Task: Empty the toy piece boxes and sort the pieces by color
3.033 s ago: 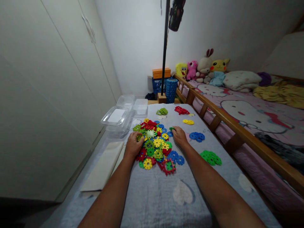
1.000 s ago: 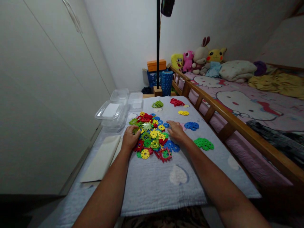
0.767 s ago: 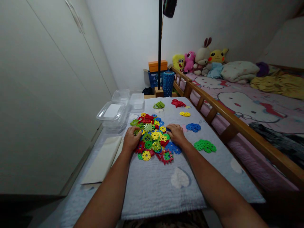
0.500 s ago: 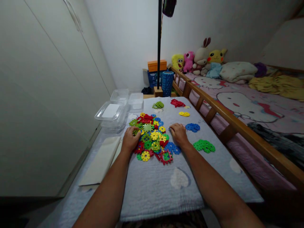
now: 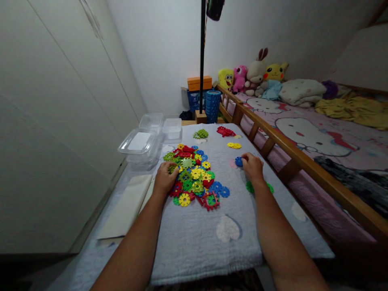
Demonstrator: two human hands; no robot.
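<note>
A mixed heap of plastic interlocking discs and squares (image 5: 196, 173), in red, yellow, green and blue, lies mid-table. My left hand (image 5: 164, 176) rests at its left edge, thumb and fingers apart by the green pieces. Over to the right, my right hand (image 5: 253, 165) is closed in a pinch at the small pile of blue discs (image 5: 239, 161), on a blue disc mostly hidden by the fingers. Its wrist and forearm partly cover a pile of green discs (image 5: 249, 186). Farther back lie separate groups of yellow discs (image 5: 234, 145), red pieces (image 5: 225, 131) and light-green pieces (image 5: 200, 133).
Clear plastic boxes (image 5: 139, 142) stand at the table's left. A folded cream sheet (image 5: 125, 208) lies in front of them. The wooden bed rail (image 5: 291, 155) runs along the right side. A black pole (image 5: 202, 60) on a wooden base rises behind the table.
My right hand has moved right, from the heap's right edge to the blue pile, with a blue disc in its fingers. My left hand has stayed almost still.
</note>
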